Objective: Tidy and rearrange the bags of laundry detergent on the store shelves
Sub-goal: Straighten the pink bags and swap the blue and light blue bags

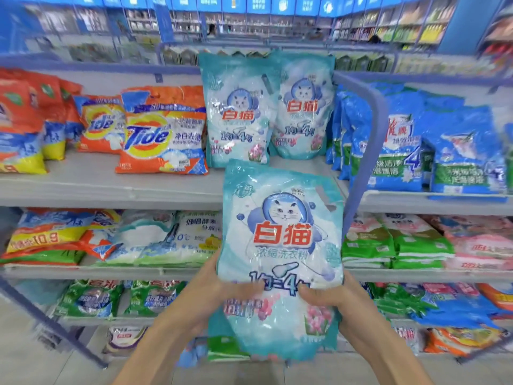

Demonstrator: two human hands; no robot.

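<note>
Both hands hold one teal White Cat detergent bag (283, 237) by its lower half. It is upright in front of the shelving and not resting on any shelf. Left hand (205, 298): thumb across the bag's front, fingers wrapped behind its left edge. Right hand (341, 304): the same grip on the right edge. The bag's printed face is toward the camera, with the cat logo and red characters the right way up.

Top shelf (111, 187), behind and above the held bag: two matching bags stand upright side by side. The left standing bag (236, 112) overlaps the right standing bag (302, 107). To their left, orange Tide bags (161, 140) lean back and overlap one another. To their right, past a blue curved rail (369, 140), blue detergent bags (399, 140) stand in a row. On the second shelf at right, green bags (369, 245) are stacked flat. The edges of the view are blurred.
</note>
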